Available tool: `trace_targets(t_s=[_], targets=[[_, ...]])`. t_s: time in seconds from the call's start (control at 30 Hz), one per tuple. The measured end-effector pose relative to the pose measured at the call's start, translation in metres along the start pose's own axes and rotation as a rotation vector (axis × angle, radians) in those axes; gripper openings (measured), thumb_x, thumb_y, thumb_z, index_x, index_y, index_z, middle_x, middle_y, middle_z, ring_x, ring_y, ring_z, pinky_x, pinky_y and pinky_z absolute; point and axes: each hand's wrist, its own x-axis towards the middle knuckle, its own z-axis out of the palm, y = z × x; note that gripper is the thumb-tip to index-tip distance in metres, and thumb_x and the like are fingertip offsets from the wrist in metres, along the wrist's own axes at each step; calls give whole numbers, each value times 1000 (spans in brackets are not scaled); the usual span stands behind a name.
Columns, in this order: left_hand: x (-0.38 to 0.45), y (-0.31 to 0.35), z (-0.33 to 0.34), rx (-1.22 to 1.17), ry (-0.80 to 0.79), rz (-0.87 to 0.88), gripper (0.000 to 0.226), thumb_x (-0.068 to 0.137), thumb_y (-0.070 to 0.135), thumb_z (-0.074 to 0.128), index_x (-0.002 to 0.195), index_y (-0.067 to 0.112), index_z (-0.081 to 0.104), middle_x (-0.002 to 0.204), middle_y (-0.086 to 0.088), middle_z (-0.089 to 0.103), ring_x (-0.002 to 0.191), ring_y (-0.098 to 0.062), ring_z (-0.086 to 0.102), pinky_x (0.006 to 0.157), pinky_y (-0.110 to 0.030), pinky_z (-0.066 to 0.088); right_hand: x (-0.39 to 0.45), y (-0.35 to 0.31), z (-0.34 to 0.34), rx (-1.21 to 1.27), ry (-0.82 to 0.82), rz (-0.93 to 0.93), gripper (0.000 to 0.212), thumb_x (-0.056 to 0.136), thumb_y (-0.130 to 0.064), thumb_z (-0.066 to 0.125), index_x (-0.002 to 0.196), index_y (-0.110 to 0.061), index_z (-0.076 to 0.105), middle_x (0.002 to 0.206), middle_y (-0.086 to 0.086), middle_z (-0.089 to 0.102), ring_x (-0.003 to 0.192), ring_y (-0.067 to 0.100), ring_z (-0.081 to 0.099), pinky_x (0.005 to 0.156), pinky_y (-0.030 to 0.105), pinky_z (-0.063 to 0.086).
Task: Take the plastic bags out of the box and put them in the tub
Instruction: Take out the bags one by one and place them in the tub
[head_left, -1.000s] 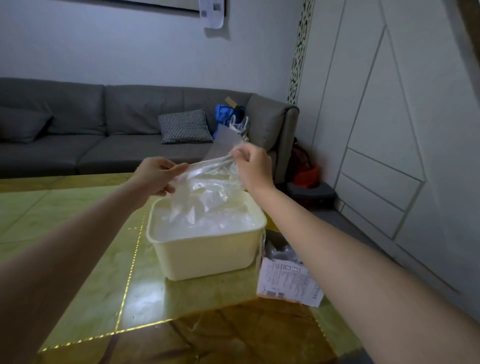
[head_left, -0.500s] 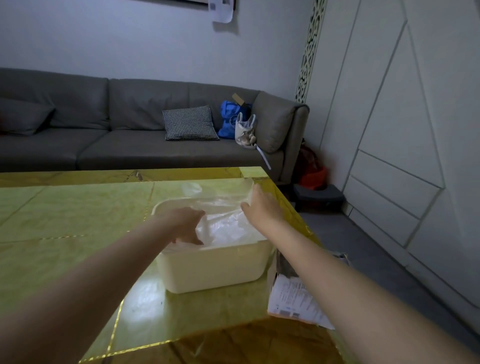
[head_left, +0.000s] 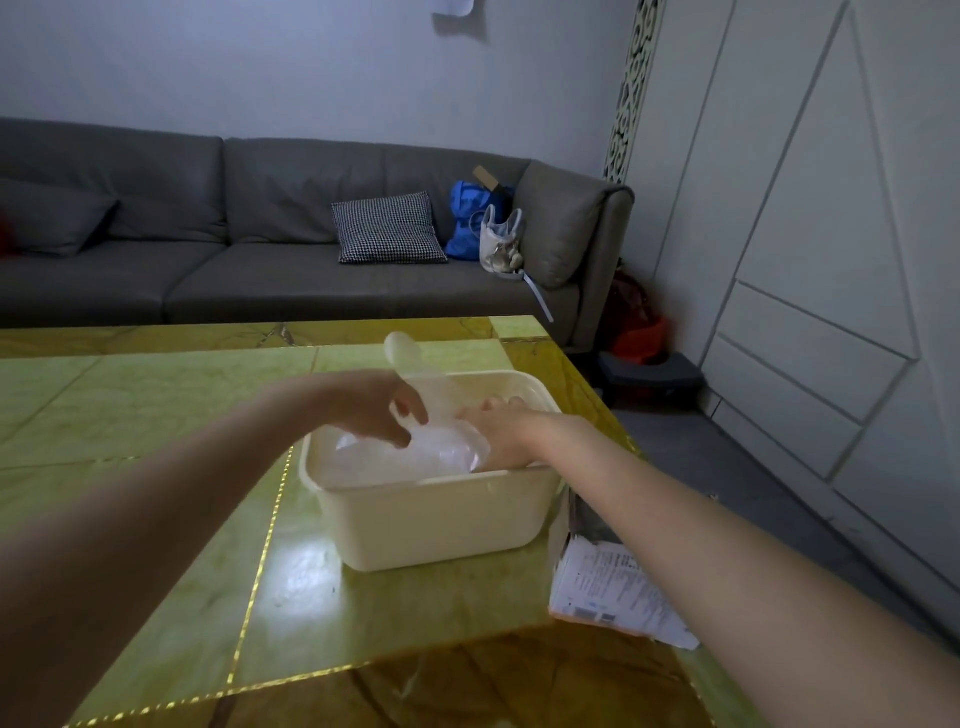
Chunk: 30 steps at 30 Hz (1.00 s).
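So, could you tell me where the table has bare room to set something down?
The table is bare left of the tub, and in front of it. It is crowded at the right edge, where the box sits against the tub.
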Motion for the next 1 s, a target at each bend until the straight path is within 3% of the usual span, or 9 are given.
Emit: trace_targets(t_s=[0.1,0.17,0.23,0.4,0.7,0.8,0.9,1.0], targets=[[-3,13,-4,-91,188,137,49,85,24,64,132,23,47,135,-4,40,99,-14,46,86,-24,40,3,-2,-2,-87,-24,-17,76,90,-40,57,150,-19,16,151,17,19,140,38,13,113,48,16],[2,24,8,59,102,140,77,81,43,66,145,25,28,148,0,27,121,-20,43,102,-32,37,3,-3,-5,-121,-48,10,80,90,-40,58,151,-21,10,153,14,14,140,39,10,113,50,19],[12,25,22,288,-23,50,91,77,54,64,149,26,15,153,3,20,134,-23,34,109,-40,33,3,-2,-7,-127,-62,40,83,89,-36,61,152,-27,7,154,9,9,142,39,6,113,51,21],[24,-1,31,398,-169,-131,84,79,48,66,146,17,25,142,-6,37,114,-26,56,91,-36,51,6,6,-8,-166,-106,85,81,89,-41,60,151,-29,10,157,9,6,142,37,14,112,49,27],[7,-2,11,236,-106,-79,97,70,53,72,147,28,20,148,-2,29,119,-24,52,96,-33,45,-8,11,-14,-45,-18,65,83,86,-42,64,151,-23,16,155,8,16,139,32,25,111,44,30],[-9,13,-3,180,16,-17,76,78,37,70,142,20,33,141,-3,41,119,-23,50,98,-32,40,-32,17,-28,115,97,26,75,85,-38,67,147,-17,28,151,6,28,136,27,32,107,36,32],[-19,37,-7,109,199,135,44,86,19,63,128,13,50,128,-6,54,105,-16,54,88,-23,43,-60,24,-42,144,244,35,45,90,-28,62,131,-11,50,134,8,49,122,25,47,93,29,38],[-21,67,0,57,391,263,25,89,10,57,113,11,62,111,-6,63,87,-10,53,80,-20,46,-88,39,-49,125,273,84,16,91,-22,61,87,-8,67,86,3,67,84,20,62,72,27,46]])
